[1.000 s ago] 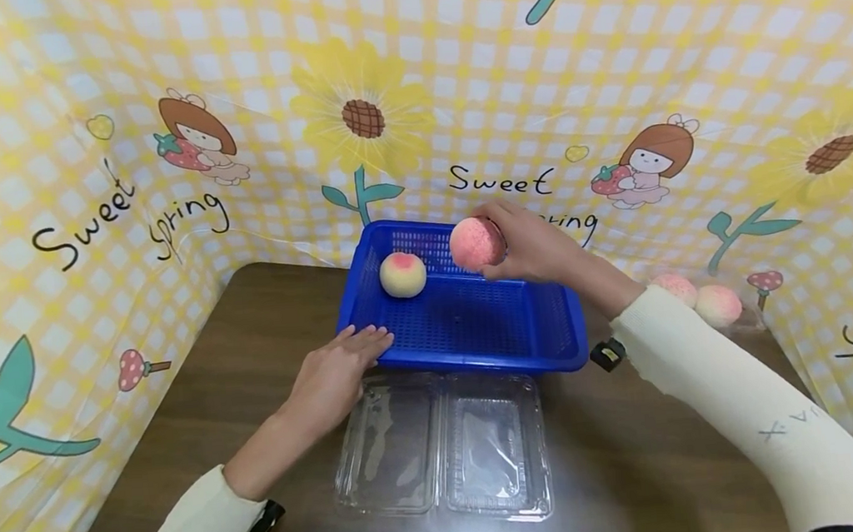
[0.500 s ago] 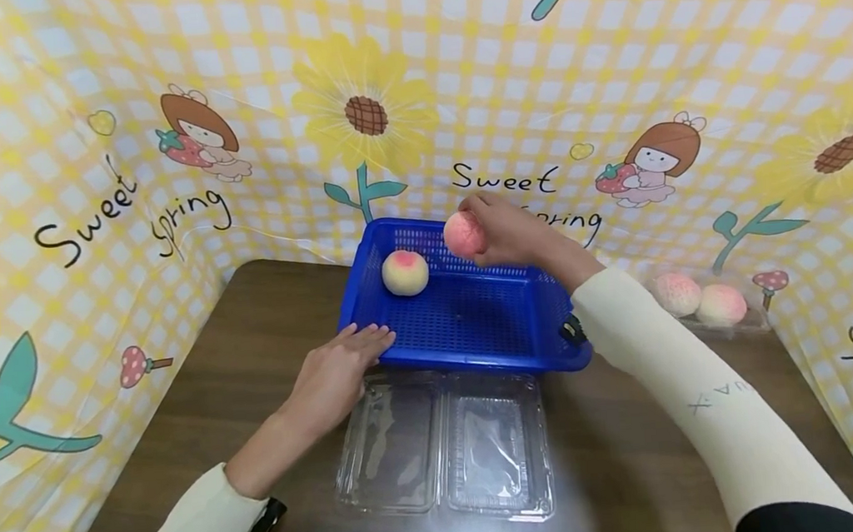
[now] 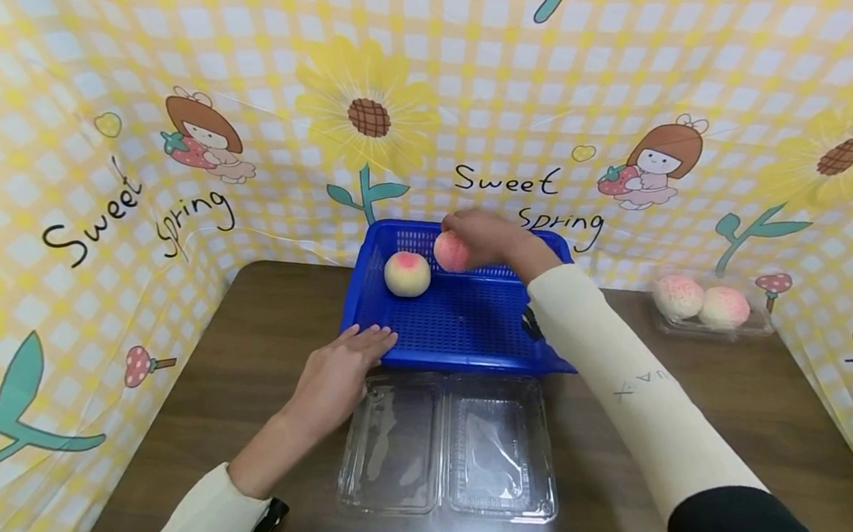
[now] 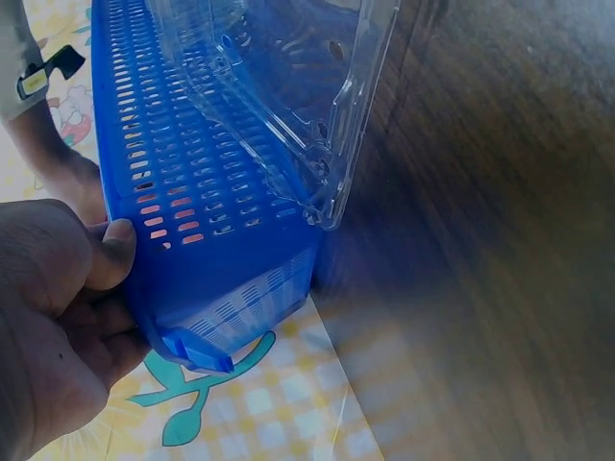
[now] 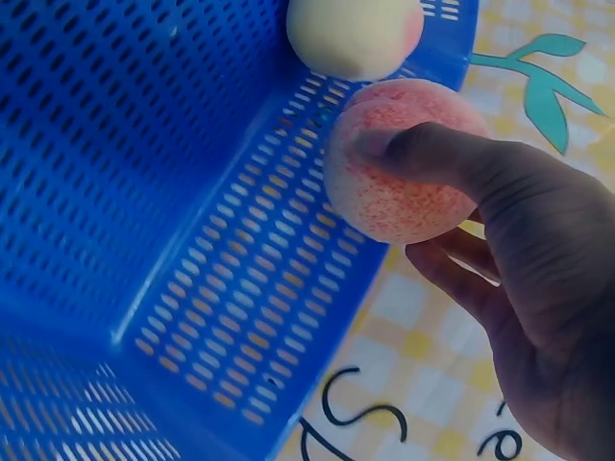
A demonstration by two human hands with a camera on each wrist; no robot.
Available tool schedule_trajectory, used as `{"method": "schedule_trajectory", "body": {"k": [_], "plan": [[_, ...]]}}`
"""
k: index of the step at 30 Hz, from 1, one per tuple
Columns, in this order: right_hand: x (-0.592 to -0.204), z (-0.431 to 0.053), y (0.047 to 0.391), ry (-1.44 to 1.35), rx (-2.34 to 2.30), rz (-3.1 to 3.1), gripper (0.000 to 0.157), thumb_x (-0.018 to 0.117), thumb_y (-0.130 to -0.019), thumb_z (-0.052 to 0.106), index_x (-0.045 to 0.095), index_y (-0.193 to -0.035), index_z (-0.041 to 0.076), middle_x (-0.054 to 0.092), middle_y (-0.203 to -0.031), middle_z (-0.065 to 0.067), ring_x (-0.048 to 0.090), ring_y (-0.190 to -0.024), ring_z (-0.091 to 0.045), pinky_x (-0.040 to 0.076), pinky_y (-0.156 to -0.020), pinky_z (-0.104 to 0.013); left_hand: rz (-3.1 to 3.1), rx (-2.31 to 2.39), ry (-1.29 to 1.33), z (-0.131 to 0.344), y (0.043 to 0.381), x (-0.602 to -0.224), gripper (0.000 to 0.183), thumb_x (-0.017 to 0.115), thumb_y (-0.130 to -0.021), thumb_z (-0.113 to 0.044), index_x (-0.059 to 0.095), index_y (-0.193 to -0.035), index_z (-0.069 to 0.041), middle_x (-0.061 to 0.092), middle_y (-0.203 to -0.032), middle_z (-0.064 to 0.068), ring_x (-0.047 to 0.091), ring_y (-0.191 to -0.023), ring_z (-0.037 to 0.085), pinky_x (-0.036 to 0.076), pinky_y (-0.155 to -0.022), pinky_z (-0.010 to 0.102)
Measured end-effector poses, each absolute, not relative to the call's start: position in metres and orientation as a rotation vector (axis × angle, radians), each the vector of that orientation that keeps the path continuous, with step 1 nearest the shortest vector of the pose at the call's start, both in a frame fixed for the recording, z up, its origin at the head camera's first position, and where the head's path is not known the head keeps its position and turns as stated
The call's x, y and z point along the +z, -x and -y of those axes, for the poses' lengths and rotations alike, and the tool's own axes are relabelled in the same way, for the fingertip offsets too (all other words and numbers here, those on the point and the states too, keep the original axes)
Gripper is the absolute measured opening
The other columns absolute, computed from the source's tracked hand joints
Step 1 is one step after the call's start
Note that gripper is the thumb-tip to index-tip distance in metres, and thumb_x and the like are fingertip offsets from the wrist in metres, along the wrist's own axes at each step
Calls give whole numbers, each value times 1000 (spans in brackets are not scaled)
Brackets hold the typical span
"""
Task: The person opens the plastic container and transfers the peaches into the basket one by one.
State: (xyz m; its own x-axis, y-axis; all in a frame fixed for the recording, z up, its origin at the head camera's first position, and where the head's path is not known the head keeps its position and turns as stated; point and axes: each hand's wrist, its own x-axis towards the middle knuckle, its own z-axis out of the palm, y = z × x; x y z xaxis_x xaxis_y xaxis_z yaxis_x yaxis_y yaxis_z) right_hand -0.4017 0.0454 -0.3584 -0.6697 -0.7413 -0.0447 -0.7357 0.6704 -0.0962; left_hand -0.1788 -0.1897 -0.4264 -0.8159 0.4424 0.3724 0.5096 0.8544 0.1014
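Observation:
A pink peach [image 5: 404,163] is gripped between the thumb and fingers of my right hand [image 3: 488,238], over the back wall of the blue basket [image 3: 464,361]. Left of it in the head view, a second peach [image 3: 407,274], pale yellow with a pink top, sits inside the basket near its left end. My left hand [image 3: 333,378] holds the basket's near left rim. In the left wrist view, that hand's thumb [image 4: 117,245] presses the outer wall while the other fingers curl at the rim.
An open clear plastic clamshell box [image 3: 440,465] lies in front of the basket on the brown wooden table [image 3: 251,330]. At the right, two more peaches [image 3: 723,307] sit in a clear container [image 3: 758,323]. A patterned cloth [image 3: 276,169] stands behind the table.
My right hand has carried the pink peach left, closer to the peach in the basket, and slightly lower during the last half second. The left hand stays on the rim.

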Motion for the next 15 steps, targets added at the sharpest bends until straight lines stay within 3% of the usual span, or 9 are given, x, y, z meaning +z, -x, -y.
{"method": "schedule_trajectory", "body": {"k": [7, 15], "plan": [[-373, -35, 403, 1105, -71, -2758, 60, 80, -76, 20, 54, -129, 12, 52, -128, -6, 50, -116, -23, 45, -102, -38, 2697, -258, 729, 190, 179, -427, 60, 64, -73, 18, 64, -126, -8, 63, -130, 10, 58, -123, 24, 42, -109, 42], [-387, -30, 404, 1092, -67, -2719, 62, 82, -72, 12, 54, -127, 15, 52, -123, -5, 50, -109, -21, 47, -97, -37, 2712, -243, 718, 191, 178, -426, 62, 66, -71, 17, 63, -127, -9, 63, -130, 9, 57, -124, 23, 41, -110, 41]]}}
